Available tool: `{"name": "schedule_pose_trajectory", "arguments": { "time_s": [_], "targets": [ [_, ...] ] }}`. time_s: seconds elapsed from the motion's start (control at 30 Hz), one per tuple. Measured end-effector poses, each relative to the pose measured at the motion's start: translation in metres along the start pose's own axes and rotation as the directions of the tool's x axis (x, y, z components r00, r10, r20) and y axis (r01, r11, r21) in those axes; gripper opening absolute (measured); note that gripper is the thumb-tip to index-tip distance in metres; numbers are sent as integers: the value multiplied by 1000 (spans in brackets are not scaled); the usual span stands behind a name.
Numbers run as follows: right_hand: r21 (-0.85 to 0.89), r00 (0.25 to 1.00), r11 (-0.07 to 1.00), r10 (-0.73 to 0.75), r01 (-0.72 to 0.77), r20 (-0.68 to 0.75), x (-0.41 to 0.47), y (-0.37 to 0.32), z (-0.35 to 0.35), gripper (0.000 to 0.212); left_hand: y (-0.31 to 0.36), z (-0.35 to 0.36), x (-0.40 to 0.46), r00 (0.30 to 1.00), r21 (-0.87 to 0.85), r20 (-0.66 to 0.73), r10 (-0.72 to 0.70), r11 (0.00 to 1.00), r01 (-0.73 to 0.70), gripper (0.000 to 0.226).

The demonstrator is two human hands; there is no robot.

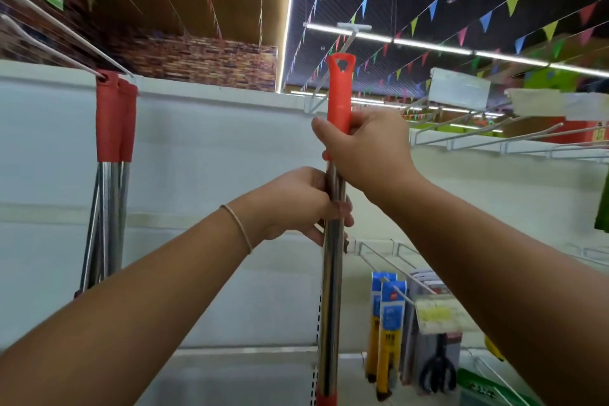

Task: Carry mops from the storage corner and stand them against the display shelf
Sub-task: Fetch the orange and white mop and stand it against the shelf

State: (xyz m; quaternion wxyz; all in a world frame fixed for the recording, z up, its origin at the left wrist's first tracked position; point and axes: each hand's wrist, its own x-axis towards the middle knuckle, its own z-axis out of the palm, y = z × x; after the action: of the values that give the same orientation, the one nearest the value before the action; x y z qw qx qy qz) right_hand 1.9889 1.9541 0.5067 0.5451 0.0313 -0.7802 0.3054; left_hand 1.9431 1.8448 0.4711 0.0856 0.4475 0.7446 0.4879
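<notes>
Hands grip one upright mop handle (332, 273) in front of the white display shelf (214, 148): the right hand (365, 148) wraps its red grip, the left hand (296, 204) curls round the chrome shaft just below. More red-capped mop handles (112, 148) lean against the shelf at left.

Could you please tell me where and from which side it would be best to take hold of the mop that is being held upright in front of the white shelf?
Probably as now: the red-capped chrome mop pole stands upright, so come from the near side. The right hand wraps the red plastic sleeve, the left hand the bare metal just below. Two grips high up should steady its top against the white display shelf.
</notes>
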Motion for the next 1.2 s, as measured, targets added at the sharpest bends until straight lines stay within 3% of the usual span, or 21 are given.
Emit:
{"name": "schedule_pose_trajectory", "arguments": {
  "time_s": [0.3, 0.73, 1.0, 1.2],
  "targets": [
    [-44, 997, 999, 9, -12, -71, 0, 11, 9, 38, -13, -5, 22, 999, 2, 45, 19, 1000, -19, 5],
    [-141, 979, 973, 195, -184, 67, 24, 49, 49, 35, -62, -7, 68, 999, -92, -18, -47, 995, 45, 24],
    [-205, 953, 937, 299, -282, 54, 60, 79, 86, 32, -88, -4, 98, 981, 18, -175, -85, 996, 89, 26],
    [-223, 944, 924, 328, -312, 35, 76, 98, 108, 34, -99, -14, 122, 976, 135, -207, -64, 987, 93, 30]
  ]
}}
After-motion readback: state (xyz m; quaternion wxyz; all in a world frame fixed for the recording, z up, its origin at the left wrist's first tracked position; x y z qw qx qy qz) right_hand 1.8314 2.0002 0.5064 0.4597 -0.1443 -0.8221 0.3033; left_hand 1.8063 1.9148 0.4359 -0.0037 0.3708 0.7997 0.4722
